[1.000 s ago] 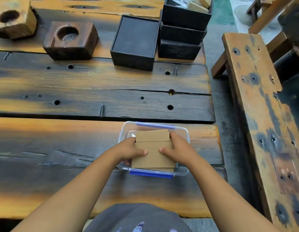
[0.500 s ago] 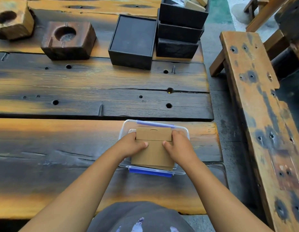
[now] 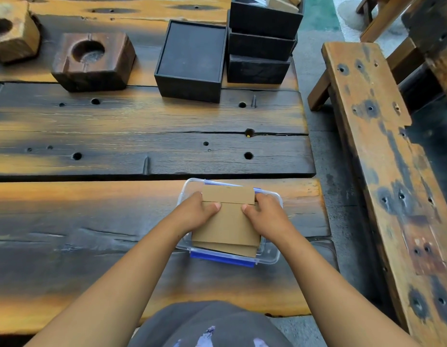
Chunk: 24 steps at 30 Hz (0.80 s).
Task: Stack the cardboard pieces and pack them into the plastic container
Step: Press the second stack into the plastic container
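Note:
A clear plastic container point(image 3: 272, 256) with blue clips sits on the wooden table near its right end. A stack of brown cardboard pieces point(image 3: 227, 226) lies in it, the top piece reaching from the far rim to the near rim. My left hand point(image 3: 195, 215) grips the stack's left side, thumb on top. My right hand point(image 3: 266, 215) grips the right side the same way. The lower pieces show only at the near edge.
Black boxes point(image 3: 192, 61) and a stack of black trays point(image 3: 262, 41) stand at the table's far side. Two wooden blocks with round hollows point(image 3: 92, 61) sit far left. A wooden bench point(image 3: 382, 151) runs along the right.
Both hands have slid a little further from me along the stack's sides, and the stack sits slightly deeper in the container.

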Motion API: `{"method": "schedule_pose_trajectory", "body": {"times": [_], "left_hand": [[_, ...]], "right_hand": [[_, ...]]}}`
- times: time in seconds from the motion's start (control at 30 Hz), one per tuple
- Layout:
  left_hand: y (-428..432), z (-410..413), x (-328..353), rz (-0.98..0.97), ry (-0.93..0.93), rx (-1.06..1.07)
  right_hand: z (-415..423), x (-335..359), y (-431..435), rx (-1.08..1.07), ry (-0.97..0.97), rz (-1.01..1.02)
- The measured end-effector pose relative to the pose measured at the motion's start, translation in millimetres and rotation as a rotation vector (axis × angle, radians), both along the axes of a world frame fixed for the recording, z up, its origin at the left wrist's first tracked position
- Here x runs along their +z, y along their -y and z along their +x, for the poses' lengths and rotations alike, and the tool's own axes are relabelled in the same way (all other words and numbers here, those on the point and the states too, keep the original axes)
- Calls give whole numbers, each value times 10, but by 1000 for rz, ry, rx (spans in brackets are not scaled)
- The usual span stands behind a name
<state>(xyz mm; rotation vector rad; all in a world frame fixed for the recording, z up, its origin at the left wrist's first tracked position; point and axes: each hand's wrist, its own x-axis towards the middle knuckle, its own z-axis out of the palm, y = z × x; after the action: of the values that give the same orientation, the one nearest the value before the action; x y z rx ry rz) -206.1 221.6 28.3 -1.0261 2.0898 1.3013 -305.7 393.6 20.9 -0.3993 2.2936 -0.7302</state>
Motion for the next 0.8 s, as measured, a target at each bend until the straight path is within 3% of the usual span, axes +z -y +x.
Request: {"method": "schedule_pose_trajectory", "body": {"times": [0.27, 0.4, 0.8], "left_hand": [[-22, 129, -66, 94, 186, -156], [-9, 185, -93, 202, 167, -93], [-90, 320, -172, 286, 64, 66]], "right_hand": [[248, -69, -150, 112, 91, 244], [336, -78, -214, 16, 334, 112], [275, -150, -244, -63, 387, -88]]}}
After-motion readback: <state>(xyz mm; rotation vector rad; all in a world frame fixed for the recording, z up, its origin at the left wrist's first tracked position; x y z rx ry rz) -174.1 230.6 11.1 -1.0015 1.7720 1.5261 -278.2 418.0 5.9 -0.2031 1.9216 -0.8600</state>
